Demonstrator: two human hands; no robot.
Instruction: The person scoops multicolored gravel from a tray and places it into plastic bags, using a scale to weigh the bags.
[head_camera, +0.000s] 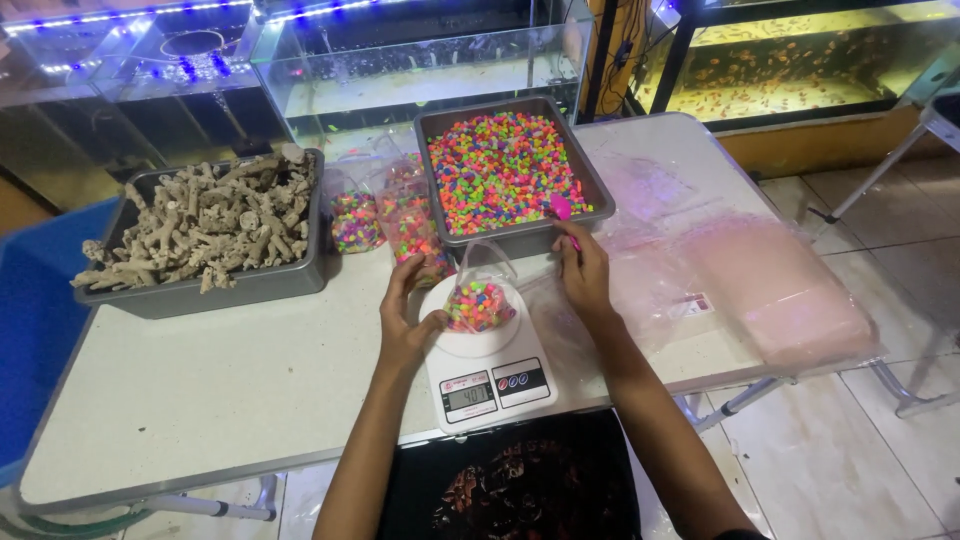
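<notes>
Person standing at a pale folding table (200, 400), arms reaching up from the bottom of the frame. Left hand (405, 310), centre frame, is cupping the side of a small clear bag (478, 295), fingers curled and slightly apart around its left edge, touching the plastic. The bag is sitting on the round plate of a white kitchen scale (487, 365), lower centre, partly filled with multicoloured neon gravel, its mouth standing open.

Right hand (583, 272), just right of the bag, is pinching the handle of a pink scoop (562, 212), fingers closed together on it. The scoop head is sitting at the near rim of a grey tray (590, 185) of the same neon gravel, upper centre of the frame, just behind the scale.

Filled gravel bags (385, 215) are standing between that tray and a second grey tray (200, 290) at the left, which is holding pale branchy coral pieces. A stack of empty clear plastic bags (760, 285) is lying on the right side of the table, overhanging its edge. Glass aquariums (420, 60) are running along the top of the frame, blue lights at upper left, an orange-lit tank at upper right. The scale display is lit.
</notes>
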